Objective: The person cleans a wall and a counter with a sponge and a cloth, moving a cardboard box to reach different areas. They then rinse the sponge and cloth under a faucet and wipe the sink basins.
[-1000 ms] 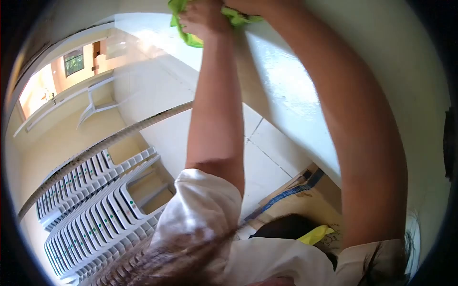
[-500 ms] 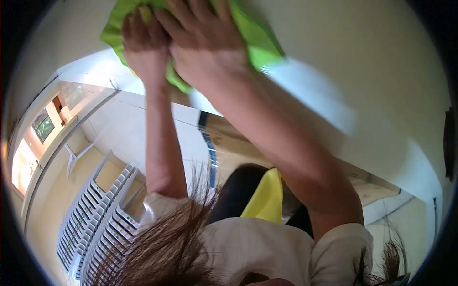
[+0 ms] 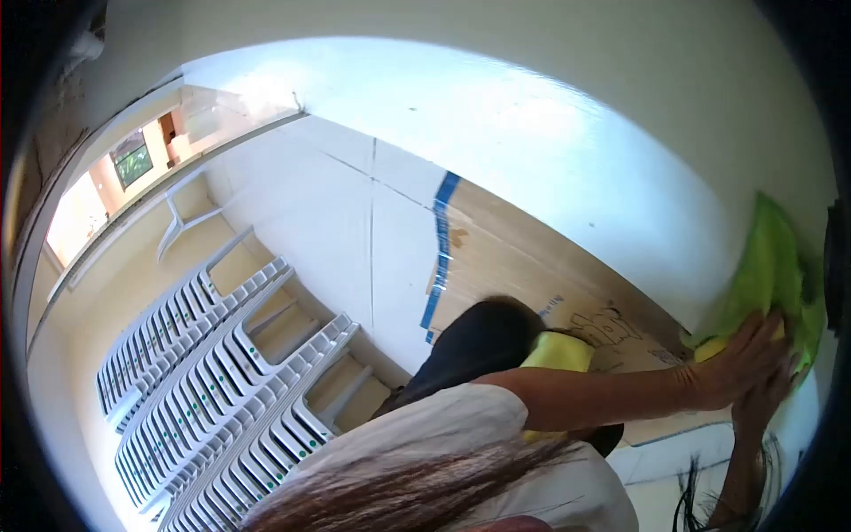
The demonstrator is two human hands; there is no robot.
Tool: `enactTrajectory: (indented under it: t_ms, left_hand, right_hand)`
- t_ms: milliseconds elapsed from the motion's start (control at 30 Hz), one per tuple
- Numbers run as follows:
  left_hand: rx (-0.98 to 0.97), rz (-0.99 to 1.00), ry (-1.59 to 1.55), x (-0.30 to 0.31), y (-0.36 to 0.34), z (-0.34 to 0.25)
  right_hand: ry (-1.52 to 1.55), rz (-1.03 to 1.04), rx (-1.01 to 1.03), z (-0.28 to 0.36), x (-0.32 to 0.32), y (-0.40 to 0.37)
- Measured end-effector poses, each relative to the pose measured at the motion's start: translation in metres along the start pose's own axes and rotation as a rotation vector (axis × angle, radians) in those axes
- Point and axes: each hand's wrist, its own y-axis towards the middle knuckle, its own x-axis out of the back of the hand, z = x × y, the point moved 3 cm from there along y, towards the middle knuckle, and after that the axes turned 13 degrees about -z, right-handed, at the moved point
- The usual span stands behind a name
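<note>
A bright green cloth (image 3: 767,266) lies against a glossy white surface (image 3: 496,106) at the far right, its upper corner spread out to a point. My left hand (image 3: 740,359) reaches across my body and presses on the cloth's lower part, fingers together over it. A small yellow patch (image 3: 712,348) shows at that hand's edge. Just below and partly behind it, my right hand (image 3: 764,399) grips the cloth's lower edge, its fingers partly hidden. Over my lap hangs a yellow cloth (image 3: 560,351).
Flattened cardboard (image 3: 505,257) with blue tape along one edge covers part of the white tiled floor (image 3: 355,230). Stacked pale plastic chairs (image 3: 204,399) fill the lower left. A long opening (image 3: 133,168) at the upper left looks into another space.
Both hands and the green cloth have moved from the top middle to the far right along the white surface. The view has shifted, showing more of the chairs and cardboard.
</note>
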Motion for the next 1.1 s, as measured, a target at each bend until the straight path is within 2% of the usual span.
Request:
enactTrajectory:
  t_ms: [33, 67, 133, 167, 200, 233, 267, 300, 367, 433, 467, 533, 567, 600, 633, 700, 733, 767, 800, 833, 867, 967, 1033, 1100]
  left_hand:
    - [-0.092, 0.022, -0.004, 0.015, 0.003, 0.007]
    - [-0.078, 0.128, -0.09, 0.018, 0.001, 0.021]
    - [0.037, -0.031, 0.016, 0.053, -0.005, 0.068]
    - [0.107, 0.037, -0.051, 0.082, -0.002, 0.099]
    - [0.178, 0.107, -0.116, 0.117, 0.002, 0.133]
    - [0.157, 0.225, 0.031, 0.147, 0.007, 0.167]
    - [0.227, 0.251, 0.179, 0.177, 0.02, 0.195]
    - [0.196, 0.211, 0.322, 0.199, 0.017, 0.224]
    - [0.179, 0.066, 0.428, 0.244, 0.02, 0.275]
    - [0.103, -0.023, 0.591, 0.288, 0.027, 0.331]
    - [-0.008, -0.126, 0.564, 0.31, 0.031, 0.368]
    - [0.052, -0.205, 0.56, 0.351, 0.04, 0.417]
    - [0.173, -0.298, 0.437, 0.366, 0.038, 0.448]
    - [0.343, -0.336, 0.441, 0.377, 0.036, 0.46]
    - [0.462, -0.386, 0.488, 0.382, 0.036, 0.477]
    - [0.4, -0.376, 0.557, 0.394, 0.031, 0.506]
    - [0.456, -0.385, 0.596, 0.394, 0.027, 0.509]
    - [0.379, -0.308, 0.709, 0.407, 0.015, 0.542]
    - [0.525, -0.269, 0.501, 0.393, 0.023, 0.532]
    - [0.68, -0.249, 0.309, 0.371, 0.038, 0.506]
    - [0.494, -0.268, 0.347, 0.346, 0.036, 0.461]
    - [-0.122, -0.151, 0.716, 0.274, 0.014, 0.409]
    - [-0.187, -0.099, 0.645, 0.196, 0.027, 0.33]
    - [-0.271, -0.053, 0.62, 0.134, 0.053, 0.221]
  right_hand:
    - [-0.013, 0.025, -0.019, 0.012, -0.009, 0.006]
    - [-0.033, 0.05, -0.036, 0.022, -0.018, 0.011]
    - [-0.053, 0.076, -0.068, 0.046, -0.024, 0.041]
    - [-0.048, 0.074, -0.081, 0.06, -0.024, 0.065]
    - [-0.008, 0.048, -0.084, 0.095, -0.019, 0.124]
    - [0.037, 0.026, -0.069, 0.121, -0.016, 0.168]
    - [0.081, 0.005, -0.054, 0.146, -0.014, 0.21]
    - [0.128, 0.123, -0.085, 0.168, -0.014, 0.25]
    - [0.257, 0.135, -0.112, 0.207, -0.016, 0.314]
    - [0.35, -0.036, -0.094, 0.244, -0.027, 0.365]
    - [0.364, -0.095, -0.085, 0.264, -0.034, 0.392]
    - [0.334, -0.196, -0.051, 0.3, -0.04, 0.446]
    - [0.349, -0.332, -0.133, 0.315, -0.045, 0.47]
    - [0.596, -0.381, -0.189, 0.334, -0.057, 0.495]
    - [0.576, -0.412, -0.226, 0.338, -0.054, 0.511]
    - [0.457, -0.496, -0.309, 0.347, -0.057, 0.523]
    - [0.456, -0.521, -0.37, 0.355, -0.066, 0.528]
    - [0.339, -0.575, -0.362, 0.351, -0.072, 0.516]
    - [0.219, -0.629, -0.361, 0.349, -0.083, 0.506]
    - [0.309, -0.572, -0.38, 0.333, -0.072, 0.482]
    - [0.397, -0.513, -0.406, 0.319, -0.057, 0.456]
    - [0.501, -0.393, -0.379, 0.27, -0.065, 0.366]
    - [0.474, -0.386, -0.425, 0.209, -0.066, 0.283]
    - [0.455, -0.466, -0.518, 0.13, -0.029, 0.178]
